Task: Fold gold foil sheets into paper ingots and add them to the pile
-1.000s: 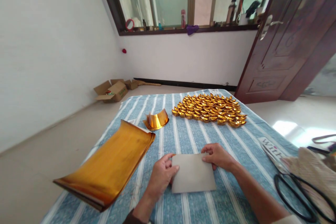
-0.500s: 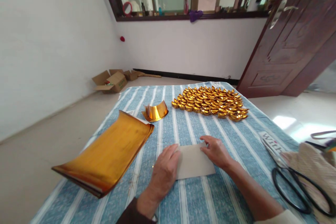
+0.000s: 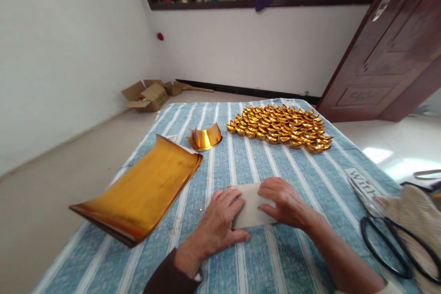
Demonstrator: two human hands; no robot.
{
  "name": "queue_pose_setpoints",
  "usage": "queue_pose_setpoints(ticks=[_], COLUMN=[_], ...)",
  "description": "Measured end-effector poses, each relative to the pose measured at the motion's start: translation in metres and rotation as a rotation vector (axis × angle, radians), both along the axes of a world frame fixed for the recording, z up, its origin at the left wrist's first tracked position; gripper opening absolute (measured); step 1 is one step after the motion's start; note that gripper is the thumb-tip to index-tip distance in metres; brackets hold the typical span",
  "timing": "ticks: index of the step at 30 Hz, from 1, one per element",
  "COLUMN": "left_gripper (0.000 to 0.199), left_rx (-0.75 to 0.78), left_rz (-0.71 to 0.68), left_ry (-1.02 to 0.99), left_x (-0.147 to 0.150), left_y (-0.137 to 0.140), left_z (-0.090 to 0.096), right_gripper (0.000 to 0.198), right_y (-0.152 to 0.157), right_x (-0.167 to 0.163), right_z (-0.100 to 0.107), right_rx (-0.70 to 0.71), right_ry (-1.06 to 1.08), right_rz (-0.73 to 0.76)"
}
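A pale sheet of paper (image 3: pixel 251 213) lies on the striped cloth, with a sliver of gold showing at its top left corner. My left hand (image 3: pixel 218 220) rests over its left edge, fingers stretched out and thumb spread along the lower side. Curled over the right part is my right hand (image 3: pixel 285 202), its fingers and thumb bent on the paper. Beyond them stands a small curved stack of gold foil sheets (image 3: pixel 206 138). A larger gold foil stack (image 3: pixel 141 188) lies to the left. Many folded gold ingots (image 3: pixel 279 126) sit in rows at the far right.
Scissors (image 3: pixel 386 234) with black handles lie at the right edge beside a beige cloth (image 3: pixel 406 211). The blue striped tablecloth (image 3: pixel 193 257) covers the table. On the floor behind are open cardboard boxes (image 3: pixel 146 96). A brown door (image 3: pixel 372 73) stands at the right.
My right hand has moved from the upper right corner onto the paper, fingers curling over it. My left thumb has spread out to the right. The view has tipped slightly downward.
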State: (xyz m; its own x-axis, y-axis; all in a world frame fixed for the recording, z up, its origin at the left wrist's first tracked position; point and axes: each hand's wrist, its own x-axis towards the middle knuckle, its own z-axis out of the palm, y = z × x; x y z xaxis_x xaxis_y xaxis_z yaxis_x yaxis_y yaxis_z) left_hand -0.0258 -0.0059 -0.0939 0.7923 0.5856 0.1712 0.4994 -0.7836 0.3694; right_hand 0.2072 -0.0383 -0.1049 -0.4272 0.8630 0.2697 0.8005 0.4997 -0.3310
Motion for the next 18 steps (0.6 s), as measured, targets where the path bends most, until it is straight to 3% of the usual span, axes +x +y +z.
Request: queue_pose_setpoints(ticks=[2, 6, 12, 18], left_gripper=[0.063, 0.060, 0.044, 0.022], left_rx=[-0.027, -0.057, -0.040, 0.015], left_rz=[-0.016, -0.038, -0.030, -0.015], left_ry=[0.031, 0.046, 0.054, -0.061], left_x=[-0.002, -0.005, -0.004, -0.005], left_y=[0.001, 0.001, -0.002, -0.004], left_z=[0.001, 0.000, 0.003, 0.004], right_gripper=[0.025, 0.043, 0.044, 0.027], right_y=[-0.004, -0.009, -0.012, -0.014], right_x=[-0.002, -0.006, -0.008, -0.007], right_z=[0.004, 0.009, 0.012, 0.014], right_rx=[-0.057, -0.105, -0.131, -0.105], right_ry=[-0.002, -0.062, -0.111, -0.072], right_rz=[0.093, 0.094, 0.092, 0.087])
